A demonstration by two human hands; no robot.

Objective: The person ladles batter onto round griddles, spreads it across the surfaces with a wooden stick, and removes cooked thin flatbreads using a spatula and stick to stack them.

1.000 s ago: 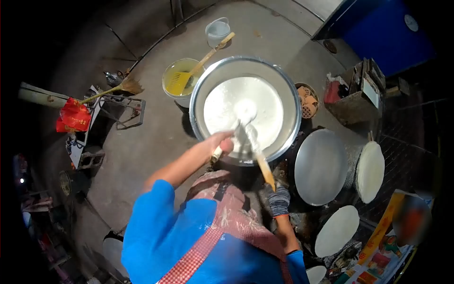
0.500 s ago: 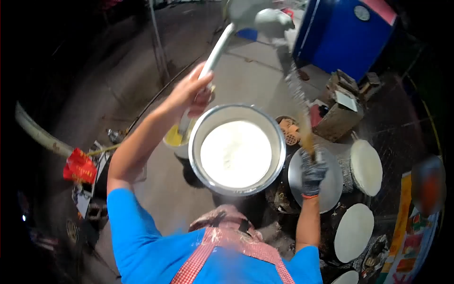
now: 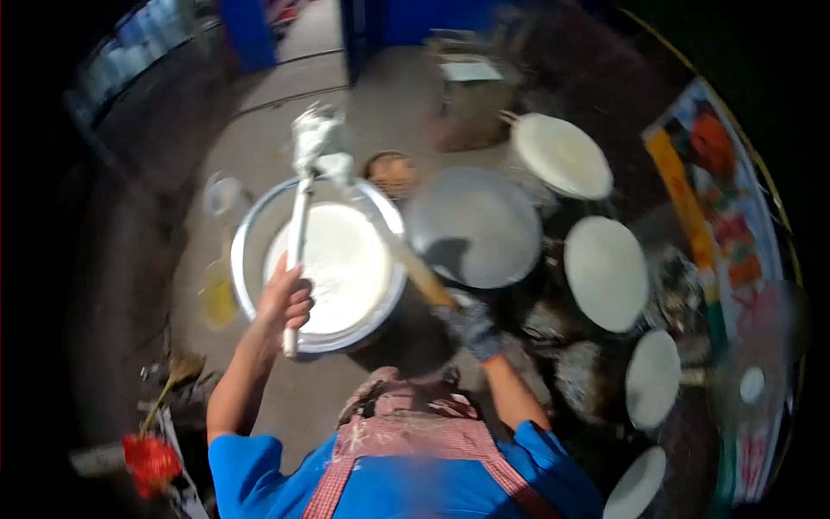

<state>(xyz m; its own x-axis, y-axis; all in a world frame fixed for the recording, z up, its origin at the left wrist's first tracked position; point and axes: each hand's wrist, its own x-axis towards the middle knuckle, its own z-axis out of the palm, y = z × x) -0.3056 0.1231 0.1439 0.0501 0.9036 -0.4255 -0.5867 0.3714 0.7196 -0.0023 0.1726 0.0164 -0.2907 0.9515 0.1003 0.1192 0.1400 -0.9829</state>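
My left hand (image 3: 287,298) is wrapped around the white handle of a ladle-like tool (image 3: 298,221), tilted up over a large metal pot (image 3: 245,251). White, sticky batter or dough (image 3: 320,143) coats its head above the pot's far rim. In my right hand (image 3: 471,324), which wears a dark glove, is the wooden handle of a long spatula (image 3: 424,278). The spatula's blade, smeared by motion, slants across the pot's right side and meets the coated head. Smooth white batter (image 3: 341,268) fills the pot. Right of the pot lies a round grey griddle (image 3: 475,229).
Pale round discs (image 3: 607,274) stand in a curve along the right, one with a handle (image 3: 506,115). A cardboard box (image 3: 471,99) is behind the griddle. Left of the pot sits a container of yellow liquid (image 3: 218,296). A red packet (image 3: 151,463) lies lower left.
My view has turned right. The white-handled tool has come down from high up to over the pot. The spatula has swung left, so its blade meets the tool's coated head.
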